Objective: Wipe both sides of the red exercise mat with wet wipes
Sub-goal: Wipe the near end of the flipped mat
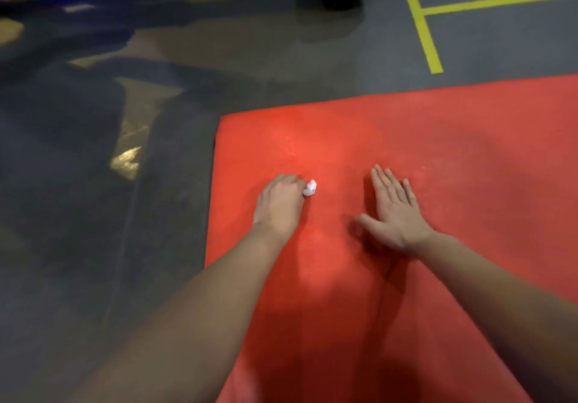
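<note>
A: Two hands were on the mat, lower right of frame. Any risk?
B: The left hand curled its fingers round a tiny wadded wipe, mid-frame. A wad that small could have skipped patches. The right hand lay flat, fingers straight and together.
A: Room?
B: Grey floor, yellow lines upper right.
</note>
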Demonstrator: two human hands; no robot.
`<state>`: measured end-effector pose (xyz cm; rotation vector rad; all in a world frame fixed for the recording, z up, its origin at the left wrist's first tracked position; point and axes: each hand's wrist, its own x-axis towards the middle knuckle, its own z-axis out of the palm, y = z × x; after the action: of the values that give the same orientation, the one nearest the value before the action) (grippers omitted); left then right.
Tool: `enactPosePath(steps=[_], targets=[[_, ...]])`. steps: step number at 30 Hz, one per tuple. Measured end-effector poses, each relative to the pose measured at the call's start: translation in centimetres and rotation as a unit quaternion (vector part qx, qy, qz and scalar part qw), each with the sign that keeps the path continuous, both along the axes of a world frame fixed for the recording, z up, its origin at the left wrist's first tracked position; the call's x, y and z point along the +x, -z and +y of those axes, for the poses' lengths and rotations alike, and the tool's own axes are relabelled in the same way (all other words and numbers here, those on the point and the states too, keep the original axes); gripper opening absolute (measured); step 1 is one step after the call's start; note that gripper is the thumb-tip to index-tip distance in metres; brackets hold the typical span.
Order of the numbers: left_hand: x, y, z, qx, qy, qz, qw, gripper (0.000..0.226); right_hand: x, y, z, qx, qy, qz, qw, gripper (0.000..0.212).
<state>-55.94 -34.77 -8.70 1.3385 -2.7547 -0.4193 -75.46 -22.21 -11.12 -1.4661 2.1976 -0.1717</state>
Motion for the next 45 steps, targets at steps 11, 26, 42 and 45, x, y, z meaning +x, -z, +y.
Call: enactPosePath(steps=[11,26,42,45], targets=[[1.4,-0.2,2.4,0.048,-0.021,0.046,0.998,0.026,4.7,-2.2,11.5,0.184,-0.037,-0.017,0.982,0.171],[2.8,-0.1,8.4,0.071,-0.048,0.035,0.996,0.024,5.1,-2.5,11.2,0.196,-0.038,0.002,0.98,0.171],[10.4,0.1,13.1,0.1,0.151,0.066,0.981,0.025,5.3,-1.9,11.5,0.17,-0.035,0.015,0.985,0.172],[11.5,-0.5,12.6,0.099,0.207,0.024,0.973,0.03,5.3,-1.7,11.7,0.159,-0.035,0.019,0.986,0.172]])
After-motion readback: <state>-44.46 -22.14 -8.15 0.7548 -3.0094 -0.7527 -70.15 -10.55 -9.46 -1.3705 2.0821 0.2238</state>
